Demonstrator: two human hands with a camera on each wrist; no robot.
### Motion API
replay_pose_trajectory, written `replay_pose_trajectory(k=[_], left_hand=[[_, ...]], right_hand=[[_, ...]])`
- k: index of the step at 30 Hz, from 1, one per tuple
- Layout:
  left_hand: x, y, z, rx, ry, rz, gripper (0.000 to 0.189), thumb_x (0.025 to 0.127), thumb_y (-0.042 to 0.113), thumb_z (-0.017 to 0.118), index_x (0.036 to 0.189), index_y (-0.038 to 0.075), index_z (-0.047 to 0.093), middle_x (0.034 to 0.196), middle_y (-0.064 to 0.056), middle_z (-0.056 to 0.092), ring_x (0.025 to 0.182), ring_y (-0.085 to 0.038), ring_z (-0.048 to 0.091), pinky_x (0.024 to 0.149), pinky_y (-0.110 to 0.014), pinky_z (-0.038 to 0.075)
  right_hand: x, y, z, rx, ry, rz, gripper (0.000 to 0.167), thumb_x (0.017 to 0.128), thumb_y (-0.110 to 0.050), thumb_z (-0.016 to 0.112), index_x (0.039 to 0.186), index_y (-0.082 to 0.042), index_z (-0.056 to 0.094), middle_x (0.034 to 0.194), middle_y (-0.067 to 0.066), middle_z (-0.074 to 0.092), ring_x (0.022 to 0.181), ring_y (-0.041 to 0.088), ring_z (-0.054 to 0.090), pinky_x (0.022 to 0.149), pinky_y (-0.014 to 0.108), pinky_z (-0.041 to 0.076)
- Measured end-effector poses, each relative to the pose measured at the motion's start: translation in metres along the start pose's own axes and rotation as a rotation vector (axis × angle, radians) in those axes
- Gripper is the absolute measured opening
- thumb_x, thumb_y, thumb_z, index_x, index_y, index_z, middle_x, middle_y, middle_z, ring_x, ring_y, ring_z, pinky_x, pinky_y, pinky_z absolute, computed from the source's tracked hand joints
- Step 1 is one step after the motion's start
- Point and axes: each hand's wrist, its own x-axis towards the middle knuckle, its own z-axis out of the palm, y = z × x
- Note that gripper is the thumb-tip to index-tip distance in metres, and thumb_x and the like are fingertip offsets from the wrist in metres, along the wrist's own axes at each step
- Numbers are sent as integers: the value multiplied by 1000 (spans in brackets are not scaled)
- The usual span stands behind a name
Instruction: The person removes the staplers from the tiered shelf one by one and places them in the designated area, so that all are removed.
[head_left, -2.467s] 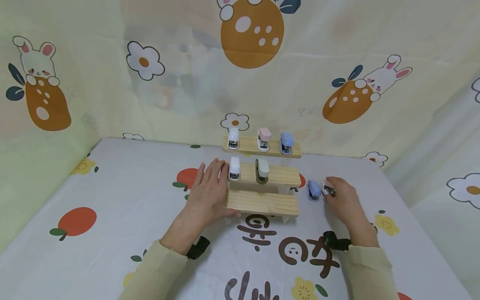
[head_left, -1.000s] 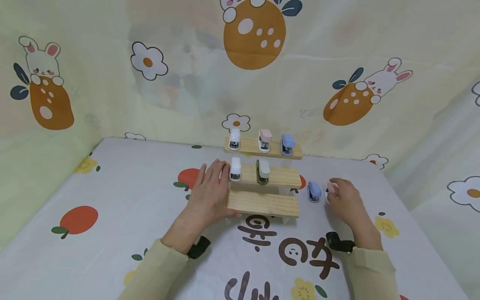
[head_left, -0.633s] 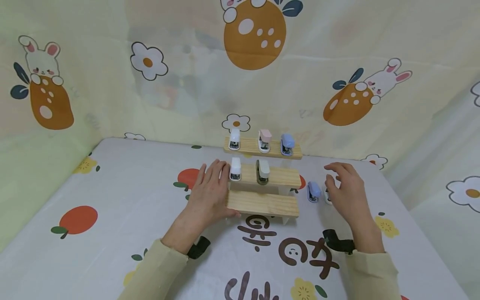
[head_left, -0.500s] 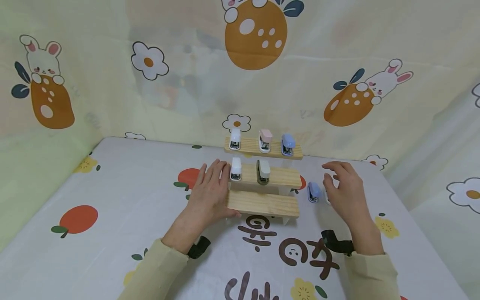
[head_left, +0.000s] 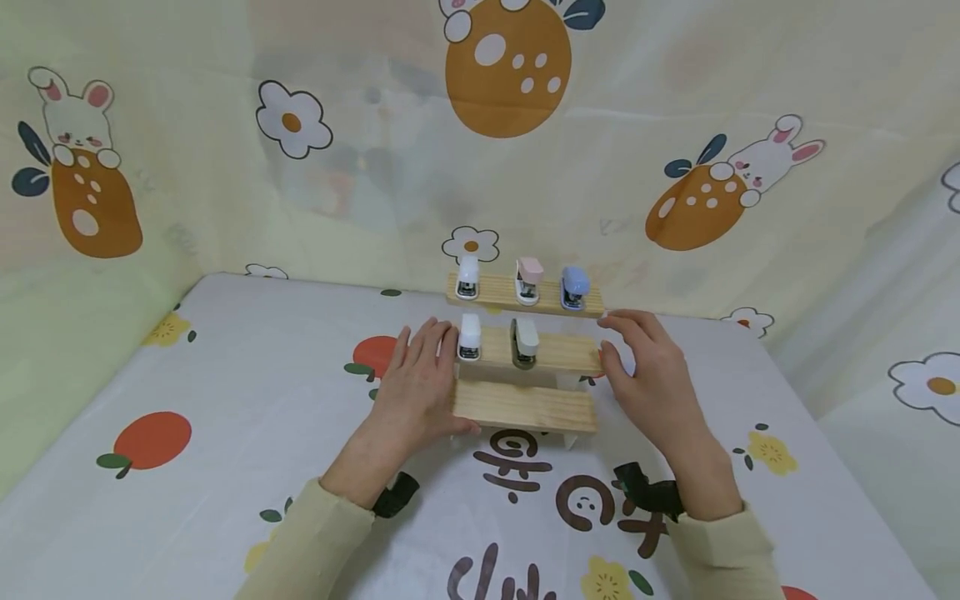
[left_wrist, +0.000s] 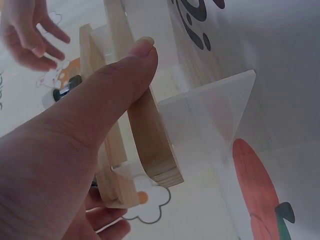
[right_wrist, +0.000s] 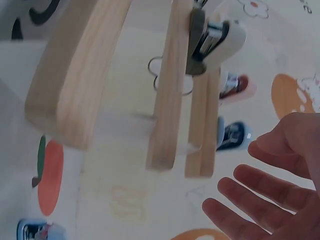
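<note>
Cloth-covered worktop (head_left: pixel 247 467): R hand (head_left: pixel 656 382), empty & part-spread, has moved from loose mini stapler (right_wrist: pixel 31 231) to R end of 3-tier rack (head_left: pixel 525 405), so nothing's carried; L hand (head_left: pixel 416 387), wide, rests on rack.

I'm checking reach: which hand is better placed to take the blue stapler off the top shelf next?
Probably the right hand: it holds nothing and is near the right end of the top shelf, where the blue stapler stands, while the left hand rests at the left end of the rack.
</note>
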Motion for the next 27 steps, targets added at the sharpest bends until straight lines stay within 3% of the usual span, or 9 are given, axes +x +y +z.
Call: replay_pose_trajectory(k=[8, 20, 27], left_hand=[[-1, -1, -2, 7, 8, 8, 133, 53, 63, 90, 152, 1, 27, 155, -14, 34, 151, -32, 23, 127, -50, 12], [-2, -1, 1, 12, 23, 22, 131, 53, 63, 90, 151, 1, 28, 154, -14, 34, 151, -31, 24, 126, -51, 14], [-2, -3, 2, 19, 35, 20, 133, 53, 64, 90, 152, 1, 28, 155, -14, 34, 151, -30, 24, 127, -50, 13]], right_hand=[[6, -20, 10, 34, -30, -59, 27, 90, -1, 66, 117, 2, 65, 122, 15, 60, 111, 30, 61, 90, 45, 55], [10, -39, 31, 100, -45, -131, 30, 90, -4, 68, 119, 3, 64, 123, 17, 60, 112, 32, 62, 89, 46, 56], [11, -43, 42, 42, -128, -94, 41, 90, -12, 71, 129, -2, 60, 133, 19, 54, 112, 35, 61, 88, 49, 57]])
